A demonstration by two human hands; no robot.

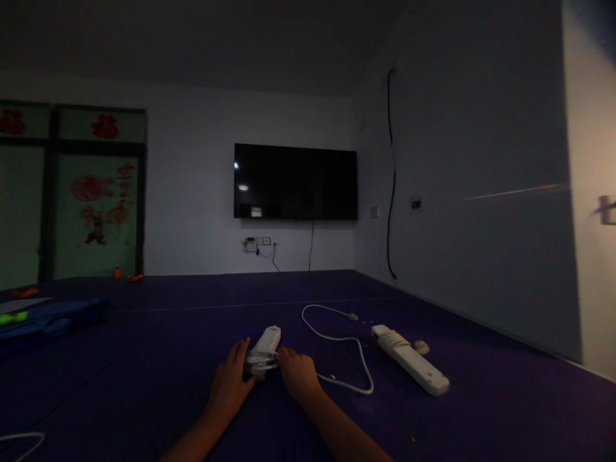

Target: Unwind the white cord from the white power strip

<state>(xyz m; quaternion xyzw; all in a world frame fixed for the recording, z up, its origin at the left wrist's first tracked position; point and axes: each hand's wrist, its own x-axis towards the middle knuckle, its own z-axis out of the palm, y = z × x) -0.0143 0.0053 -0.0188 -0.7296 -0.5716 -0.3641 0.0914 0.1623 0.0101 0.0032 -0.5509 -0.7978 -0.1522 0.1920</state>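
A white power strip [268, 340] lies on the purple table in front of me, some turns of its white cord [260, 361] wound around its near part. My left hand [233, 380] is closed around the strip's left side, with the thumb at its near end. On the other side, my right hand [297, 373] is curled shut at the wound cord, its fingertips partly hidden. From under this hand the loose cord [362, 356] runs right in a curve, then back to a plug [353, 316] lying farther away.
To the right lies a second white power strip [418, 367] with cord wrapped around it, its plug [421, 347] beside it. Blue cloth [62, 316] lies at the left of the purple table [158, 359], and a white cable [24, 437] at the near left. A TV [295, 182] hangs on the far wall.
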